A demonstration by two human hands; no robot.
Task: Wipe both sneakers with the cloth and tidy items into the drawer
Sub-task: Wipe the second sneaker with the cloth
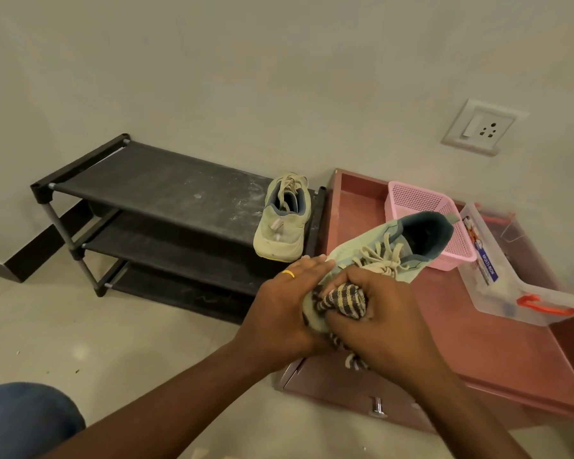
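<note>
Closest to me, the person's knee (24,419) in jeans sits low at the left, and both forearms reach out over the floor. The left hand (285,303) holds the toe of the raised sneaker (395,250), fingers laid fairly straight along its side and thumb tucked round the front. The right hand (378,313) grips the striped cloth (343,301) in a tight bunch pressed against that toe; a loose tail of cloth hangs below the wrist.

The wipe looks to be at the toe, so I judge the heel and sides are left to do. It would go best with the left hand kept firm as the anchor, the cloth worked in short strokes toward the laces, and the dangling tail gathered in so it doesn't drag.

Just beneath, the drawer (478,326) lies out on the floor, its front edge and knob nearest. There is bare room in its middle; the pink basket (418,200) and the clear box (511,283) crowd the far and right sides, and the shoe's heel hovers close to the basket's rim.

Further left, the second sneaker (284,220) stands at the right end of the shoe rack (166,200), near its edge, with a dusty top shelf free beside it.
</note>
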